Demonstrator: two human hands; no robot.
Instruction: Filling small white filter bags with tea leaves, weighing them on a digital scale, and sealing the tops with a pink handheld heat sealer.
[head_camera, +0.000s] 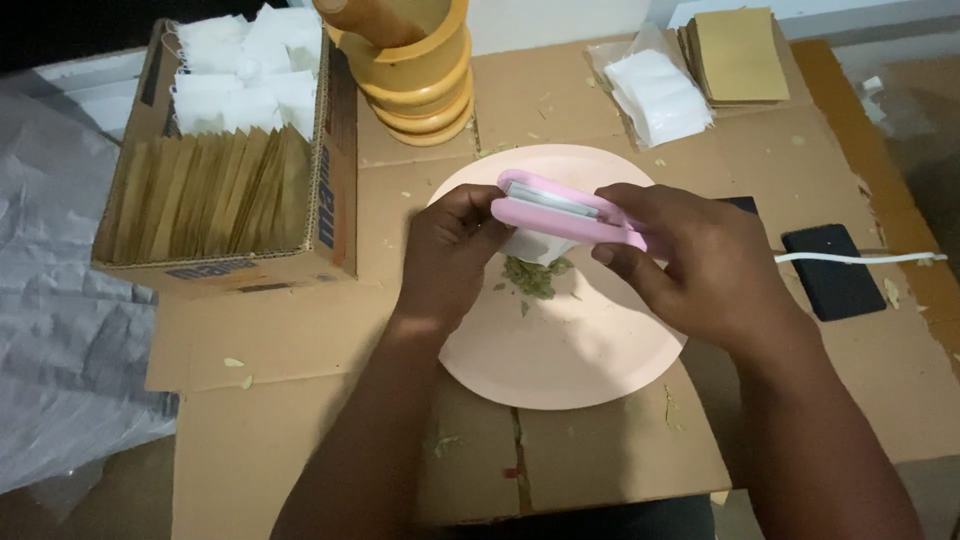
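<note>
While the round pale pink plastic plate (560, 350) is lying on the flattened brown cardboard sheet (300, 330) covering the bench, both hands are working just above its far half. The right hand (700, 265) is closing around a small pink handheld sealer with a white strip along its top (560, 212), its fingers wrapping the right end of the tool. The left hand (450, 250) is pinching, thumb against fingers, the small white paper sachet (535, 245) that is sitting under the sealer, with the sealer's left end touching this hand. Directly below the sachet, a little heap of dried green leaf pieces (530, 278) is lying on the plate.

To the left, an open brown cardboard box (335, 190) is holding a row of upright tan paper envelopes (200, 195) and a pile of white sachets (245, 70) behind them. Behind the plate, a ribbed yellow plastic mortar with a pestle (420, 70) is standing just beside the box. Farther right, a loose pile of white sachets on clear film (660, 95) and a stack of tan envelopes (735, 55) are lying side by side. A flat black rectangular device with a white cable (830, 270) is resting near the right wrist.
</note>
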